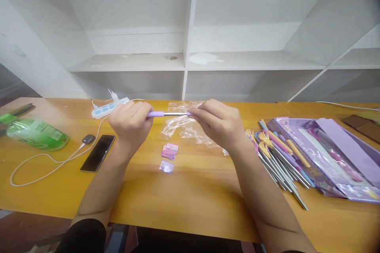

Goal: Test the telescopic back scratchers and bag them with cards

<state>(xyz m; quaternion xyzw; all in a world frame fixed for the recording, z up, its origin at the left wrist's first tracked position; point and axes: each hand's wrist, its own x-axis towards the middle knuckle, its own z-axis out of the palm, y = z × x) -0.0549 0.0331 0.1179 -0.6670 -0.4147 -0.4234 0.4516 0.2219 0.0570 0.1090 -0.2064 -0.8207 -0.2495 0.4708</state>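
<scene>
Held level above the table is a slim silver rod with a purple handle [155,114]. My left hand [130,120] is closed round its handle end, fingers wrapped. At the other end, my right hand [218,120] pinches a small purple part by the fingertips. Bare metal shows between the two hands. Crumpled clear plastic bags [178,124] lie behind and below the rod. Nearer to me are a small stack of pink cards [170,151] and a single pale purple card [166,167].
On the right lie several silver rods [282,166] with coloured handles and cords, beside an open purple box [332,184]. To the left are a phone [97,153], a green bottle [37,132], a white cable and a power strip [103,110]. White shelving [190,63] stands behind.
</scene>
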